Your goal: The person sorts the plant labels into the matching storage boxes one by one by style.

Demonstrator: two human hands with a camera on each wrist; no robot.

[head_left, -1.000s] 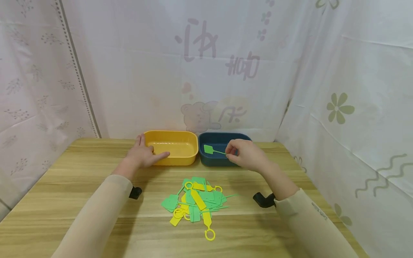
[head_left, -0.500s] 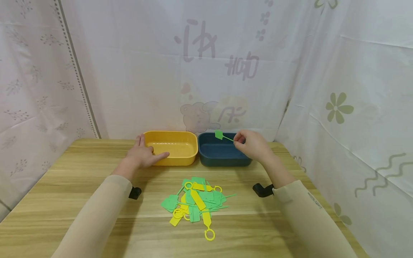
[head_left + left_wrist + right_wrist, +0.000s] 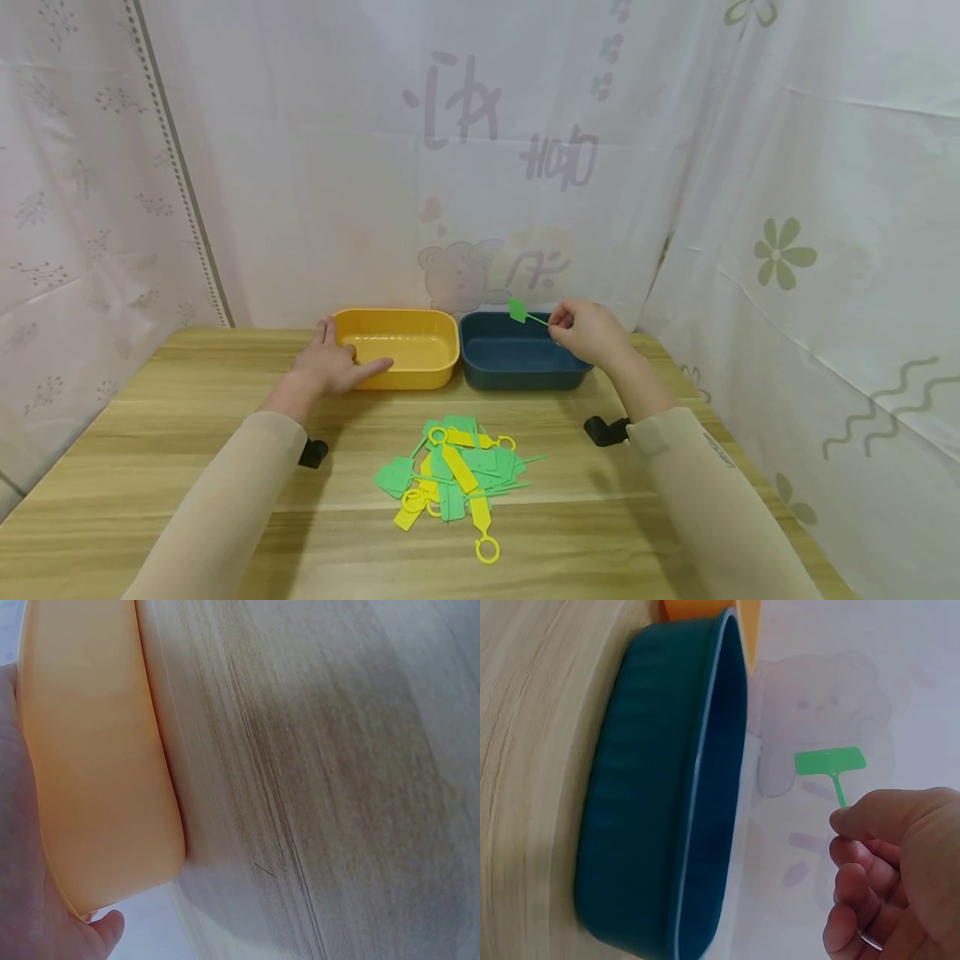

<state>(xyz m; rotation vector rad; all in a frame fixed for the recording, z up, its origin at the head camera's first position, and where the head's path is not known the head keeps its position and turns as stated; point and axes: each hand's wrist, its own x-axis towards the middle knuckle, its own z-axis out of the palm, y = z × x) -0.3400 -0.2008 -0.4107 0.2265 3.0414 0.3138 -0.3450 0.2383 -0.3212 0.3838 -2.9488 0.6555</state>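
My right hand [image 3: 592, 333] pinches the thin stem of a green plastic tag [image 3: 518, 310] between thumb and fingertips. The tag's flat head points left, above the back of the dark blue bin [image 3: 525, 381]; in the right wrist view the tag [image 3: 831, 760] hangs clear of the bin's rim. At the left end of the yellow bin [image 3: 405, 380], my left hand [image 3: 326, 364] holds the rim, one finger bent inside and the thumb along the front edge. On the table lies a pile of green tags [image 3: 393, 475] and yellow ring-ended tags [image 3: 459, 468].
Both bins stand side by side at the back of the wooden table [image 3: 225, 367]. Patterned white curtains [image 3: 337, 167] hang behind and on both sides. Black wrist mounts [image 3: 606, 431] stick out under the sleeves.
My right hand has lifted the green tag up and back from inside the blue bin's outline to above its far rim. My left hand stays on the yellow bin.
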